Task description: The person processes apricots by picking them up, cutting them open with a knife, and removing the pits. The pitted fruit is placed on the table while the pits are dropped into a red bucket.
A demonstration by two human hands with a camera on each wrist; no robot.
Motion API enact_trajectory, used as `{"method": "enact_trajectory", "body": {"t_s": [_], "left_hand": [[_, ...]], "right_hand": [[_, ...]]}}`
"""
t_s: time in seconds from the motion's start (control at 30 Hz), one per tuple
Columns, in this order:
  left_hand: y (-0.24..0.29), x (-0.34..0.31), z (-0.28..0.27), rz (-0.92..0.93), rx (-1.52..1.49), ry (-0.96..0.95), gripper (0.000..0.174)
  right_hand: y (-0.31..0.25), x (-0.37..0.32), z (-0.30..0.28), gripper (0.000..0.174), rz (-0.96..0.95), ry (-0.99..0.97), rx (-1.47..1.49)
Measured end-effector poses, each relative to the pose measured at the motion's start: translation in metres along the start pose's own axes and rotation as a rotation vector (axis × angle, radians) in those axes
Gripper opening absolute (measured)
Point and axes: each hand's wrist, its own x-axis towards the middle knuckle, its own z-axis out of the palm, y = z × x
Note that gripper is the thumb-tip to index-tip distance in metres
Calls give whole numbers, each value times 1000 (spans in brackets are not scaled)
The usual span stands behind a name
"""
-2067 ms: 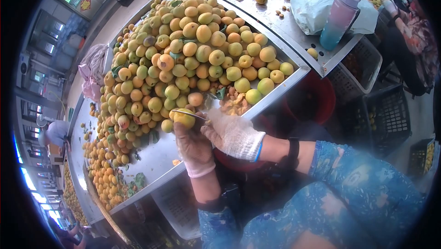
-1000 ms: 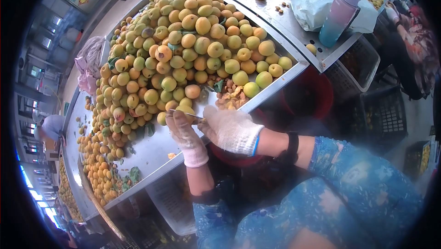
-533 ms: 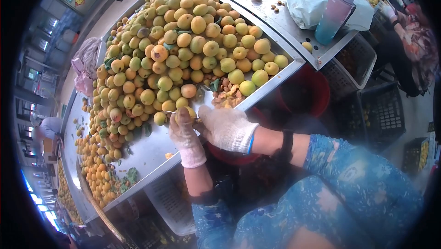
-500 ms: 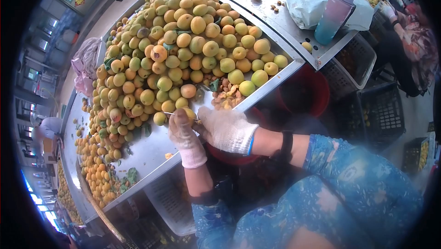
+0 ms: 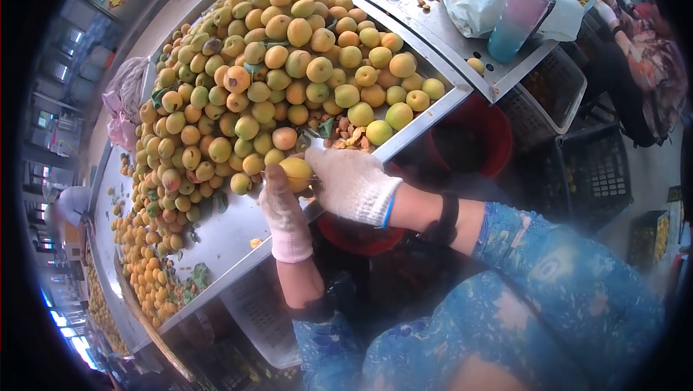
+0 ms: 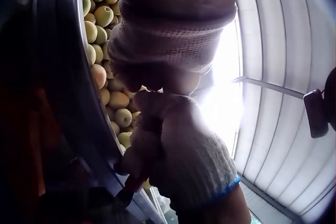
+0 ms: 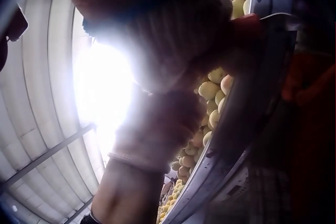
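Observation:
A gloved left hand [image 5: 284, 210] holds a yellow apricot [image 5: 296, 173] above the front edge of the metal table, its thumb against the fruit. The gloved right hand [image 5: 352, 183] meets the apricot from the other side. In the left wrist view, the right hand's curled fingers grip a knife by its red handle [image 6: 135, 183]. Most of its blade is hidden between the hands. Behind them rises a large heap of apricots [image 5: 267, 66]. Split pieces and pits [image 5: 350, 135] lie near the right hand.
The metal table [image 5: 238, 228] has a raised rim. Below it stand red buckets [image 5: 498, 138], a white crate [image 5: 249, 322] and a black crate [image 5: 595, 174]. A bottle [image 5: 521, 12] and a pale bag [image 5: 473, 1] sit on the adjoining table. Another person [image 5: 650, 73] is at the right.
The thin blade seen across the top of the apricot earlier is now mostly out of sight, and more of the fruit's yellow side shows. The head view has shifted slightly.

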Motion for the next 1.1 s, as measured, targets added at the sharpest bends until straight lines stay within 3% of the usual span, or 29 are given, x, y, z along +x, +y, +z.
{"method": "enact_trajectory", "body": {"t_s": [0.07,0.13,0.2,0.37,0.47,0.53,0.57,0.77,0.93,1.1], "left_hand": [[2,-1,6,55,37,-52,83],[3,-4,16,129,32,18,82],[3,-8,16,248,82,72,72],[-1,-11,13,177,188,82,63],[-2,-9,10,134,10,27,59],[10,-11,8,105,204,-27,59],[-6,-4,2,221,330,24,55],[12,-10,2,169,324,-66,36],[4,-9,1,207,283,-58,29],[-5,-7,3,207,174,-87,28]], "right_hand": [[2,4,0,26,17,68,25],[3,3,2,30,6,65,25],[1,5,4,33,10,22,27],[-2,-1,0,35,-5,9,44],[-1,-3,-2,35,-5,33,1],[3,-1,-2,34,-45,103,-66],[6,0,0,34,-40,105,-67],[4,-2,4,26,-103,155,-125],[5,0,-1,28,-11,-32,-7],[20,2,4,24,-56,-70,222]]}}
